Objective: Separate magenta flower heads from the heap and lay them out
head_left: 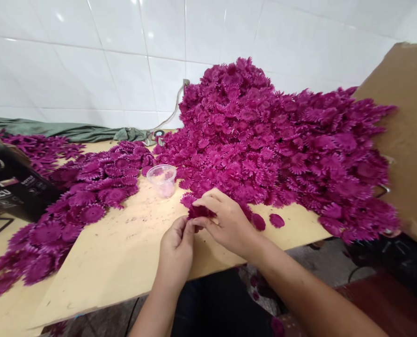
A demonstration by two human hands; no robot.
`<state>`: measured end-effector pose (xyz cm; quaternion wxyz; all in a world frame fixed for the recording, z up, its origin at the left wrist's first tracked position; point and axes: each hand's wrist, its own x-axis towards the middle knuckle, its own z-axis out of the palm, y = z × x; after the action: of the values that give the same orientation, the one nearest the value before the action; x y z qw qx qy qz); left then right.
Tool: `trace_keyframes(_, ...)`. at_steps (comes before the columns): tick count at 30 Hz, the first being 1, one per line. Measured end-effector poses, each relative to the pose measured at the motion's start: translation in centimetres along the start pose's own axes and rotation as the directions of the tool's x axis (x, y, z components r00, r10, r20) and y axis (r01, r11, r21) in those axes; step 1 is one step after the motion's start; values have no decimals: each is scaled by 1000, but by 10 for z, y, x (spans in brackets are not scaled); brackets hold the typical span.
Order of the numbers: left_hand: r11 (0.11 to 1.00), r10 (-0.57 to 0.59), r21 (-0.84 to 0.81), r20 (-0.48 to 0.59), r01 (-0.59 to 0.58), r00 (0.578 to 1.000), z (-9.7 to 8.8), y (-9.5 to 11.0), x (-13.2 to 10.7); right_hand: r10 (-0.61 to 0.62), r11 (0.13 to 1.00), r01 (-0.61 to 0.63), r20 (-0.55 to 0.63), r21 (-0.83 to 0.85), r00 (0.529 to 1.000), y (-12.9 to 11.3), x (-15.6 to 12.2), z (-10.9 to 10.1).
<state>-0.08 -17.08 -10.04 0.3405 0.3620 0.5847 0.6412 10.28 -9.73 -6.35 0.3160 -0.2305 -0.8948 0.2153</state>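
The magenta flower [201,212] is located between the two hands, just above the near part of the pale board [110,262]. The right hand [229,224] grasps it from the right, fingers curled over its top and thumb underneath; the left hand [178,243] pinches its near-left edge between thumb and forefinger, the exact contact being partly hidden. Uneven pull between the two pinches could tear the thin petals, and excess pressure could crease them. If either pinch slackens, the flower could slip; because the grip lies close to the board's near edge, a dropped piece could go over it to the floor. Immediately right of the grip, two loose round pieces [276,220] lie on the board, where the right forearm could sweep them off if it swings outward. Just beyond and left of the grip stands a clear plastic cup [167,191] with small pieces inside; a careless knuckle could tip it and spill them. Beyond and to the right, the large flower heap [236,135] rises against the tiled wall [117,79]; its steep front could slide toward the hands if disturbed. Farther left of the grip, overlapping flowers [89,192] extend beside a black box [15,182].
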Motion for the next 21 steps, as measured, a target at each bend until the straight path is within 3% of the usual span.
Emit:
trace_keyframes(4,999,-35,-19,4,35,999,0,2,-1,70,976,-93,122,195,990,4,5,4)
trace_keyframes(7,999,-36,14,13,36,999,0,1,-2,137,965,-176,194,196,971,6,6,4)
trace_keyframes(10,996,-4,87,9,3,1000,-1,-3,-5,232,972,-232,7,43,973,15,11,-2)
trace_keyframes(13,996,-1,87,11,0,1000,-3,-5,-7,304,951,-309,-255,23,918,34,24,-21)
trace_keyframes(15,997,-5,71,6,4,1000,-6,-4,-7,255,957,-287,-384,-29,888,47,34,-37)
trace_keyframes(18,995,24,102,-16,-22,1000,-11,2,-3,115,937,-247,-450,-246,886,52,41,-51)
trace_keyframes(21,968,40,248,17,-43,999,-14,6,2,-8,935,-128,-381,-329,924,34,28,-42)
